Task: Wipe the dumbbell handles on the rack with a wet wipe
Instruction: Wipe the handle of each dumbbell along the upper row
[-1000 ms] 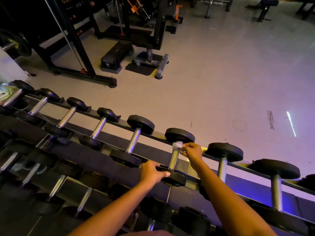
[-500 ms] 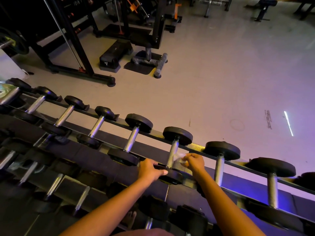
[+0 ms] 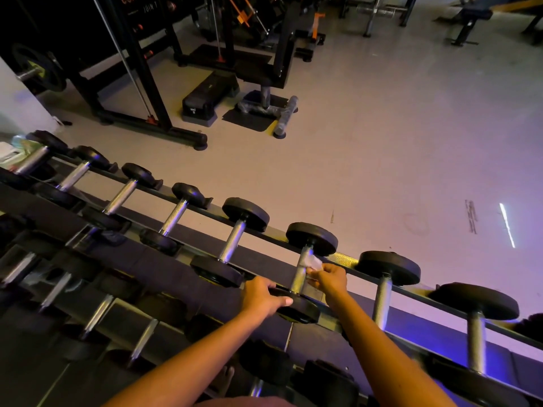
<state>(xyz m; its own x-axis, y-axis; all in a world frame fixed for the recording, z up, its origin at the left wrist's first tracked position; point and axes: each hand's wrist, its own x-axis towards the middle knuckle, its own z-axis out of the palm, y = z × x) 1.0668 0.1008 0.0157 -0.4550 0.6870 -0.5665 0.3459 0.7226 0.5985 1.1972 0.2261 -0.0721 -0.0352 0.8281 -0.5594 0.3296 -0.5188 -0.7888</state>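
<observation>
R hand (image 3: 330, 279) is pinching a white wet wipe (image 3: 313, 262) w/ curled fingers, pressing it against the right side of a chrome dumbbell handle (image 3: 302, 273), at the handle's upper part, just below the far head (image 3: 312, 237). L hand (image 3: 261, 299) is gripping the near black head (image 3: 302, 312) of the same dumbbell, fingers wrapping over its edge, thumb lying along the rim. That dumbbell is lying across the top tier of the rack (image 3: 346, 259), one head sitting on each rail. It's sitting btwn two neighbours: a smaller dumbbell (image 3: 232, 243) to the left and a bigger one (image 3: 382, 292) to the right, w/ more lining the tier both ways. Lower tiers w/ more dumbbells are showing in the dark at lower left. Both forearms are reaching in from the bottom edge. Beyond the rack, grey gym floor (image 3: 382, 142) is stretching out, w/ black machine frames (image 3: 141, 83) and a step platform (image 3: 208, 95) standing at the far left
</observation>
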